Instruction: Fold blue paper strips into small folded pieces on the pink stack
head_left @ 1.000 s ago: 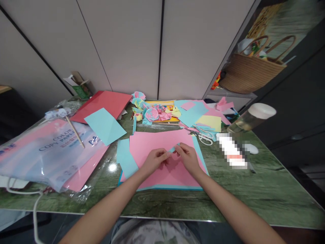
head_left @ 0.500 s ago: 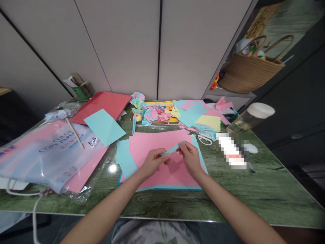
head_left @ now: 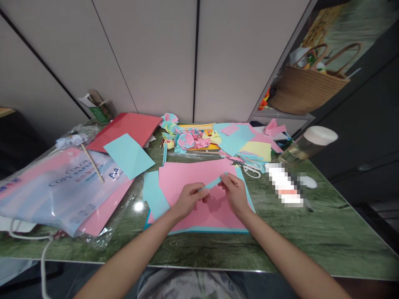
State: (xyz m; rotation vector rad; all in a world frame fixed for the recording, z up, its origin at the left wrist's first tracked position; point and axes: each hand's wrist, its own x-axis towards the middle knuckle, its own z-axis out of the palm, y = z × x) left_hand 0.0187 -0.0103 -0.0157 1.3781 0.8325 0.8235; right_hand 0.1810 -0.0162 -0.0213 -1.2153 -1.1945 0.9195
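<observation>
Between my two hands stretches a narrow blue paper strip (head_left: 213, 183). My left hand (head_left: 190, 200) pinches its left end, and my right hand (head_left: 233, 192) grips the right end between thumb and fingers. Both hands are just above a large pink sheet (head_left: 187, 174), which lies over light blue paper (head_left: 154, 193) on the green table (head_left: 336, 236). Scissors with white handles (head_left: 252, 169) rest behind my right hand, beside cut blue and pink scraps. Crumpled paper flowers (head_left: 186, 141) in pink, blue and yellow stand behind the sheet.
Left are a plastic pack of color copy paper (head_left: 62, 187), a wooden stick (head_left: 92, 163), a blue sheet (head_left: 128, 155) and a red sheet (head_left: 124, 128). Right stand a bottle with a white lid (head_left: 307, 143) and a blurred white object (head_left: 284, 185). A woven basket (head_left: 307, 89) is on a shelf.
My hands and the strip are almost where they were, with only a very slight shift. Both hands still grip the strip.
</observation>
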